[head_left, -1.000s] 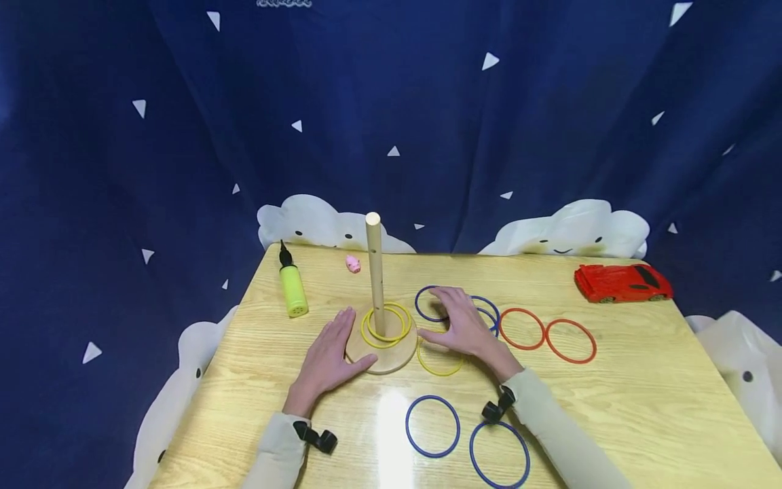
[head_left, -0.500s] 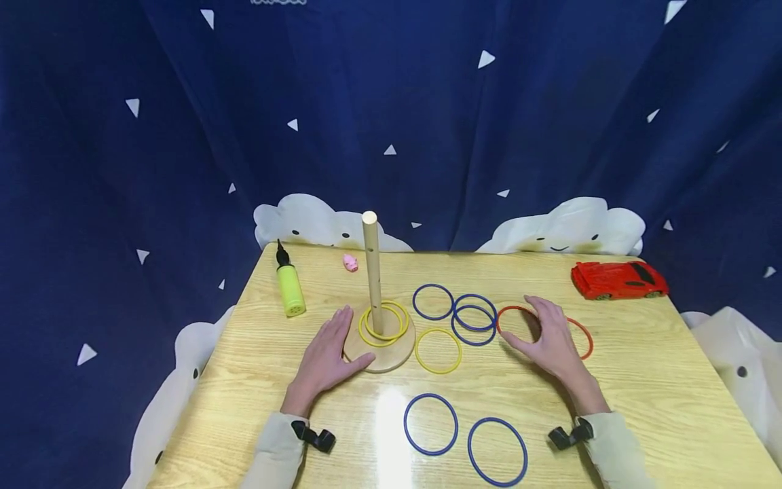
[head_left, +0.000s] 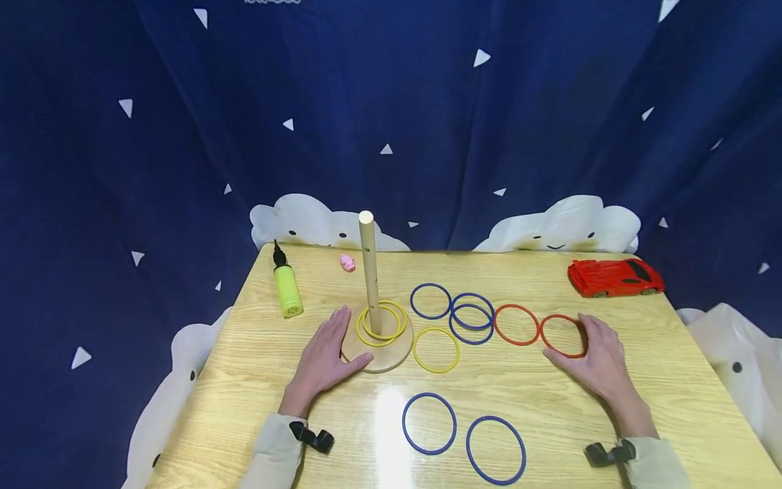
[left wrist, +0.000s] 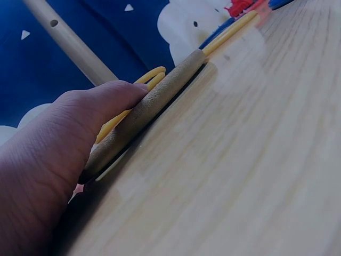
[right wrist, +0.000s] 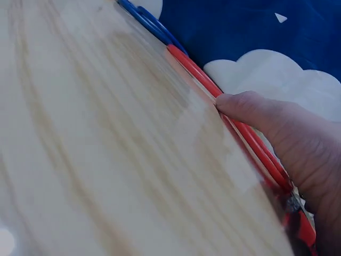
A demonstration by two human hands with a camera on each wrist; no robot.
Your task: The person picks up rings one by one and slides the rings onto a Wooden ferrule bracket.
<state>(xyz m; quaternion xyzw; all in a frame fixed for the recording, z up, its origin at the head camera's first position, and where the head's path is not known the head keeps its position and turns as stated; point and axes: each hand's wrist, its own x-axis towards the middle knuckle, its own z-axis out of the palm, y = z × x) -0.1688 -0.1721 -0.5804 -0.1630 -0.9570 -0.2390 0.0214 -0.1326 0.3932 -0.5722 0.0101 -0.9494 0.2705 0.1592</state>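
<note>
- Right red ring (head_left: 558, 316): on wooden table (head_left: 342, 435), right side; right hand (head_left: 601, 363) spread at its rim.
- Stand (head_left: 371, 285): left side; left hand (head_left: 324, 361) spread against it.
- Navy curtain (head_left: 305, 163): beyond far edge.

The pale wooden stand (head_left: 373, 292), comprising a round base (head_left: 389, 358) and upright peg (head_left: 370, 265), sits on the counter (head_left: 672, 367) with two overlapping yellow rings (head_left: 379, 346) around the peg and the left hand (head_left: 325, 363) against the base, while a slim red ring (head_left: 542, 331) lies flat, spanned by the right hand (head_left: 601, 356).
</note>
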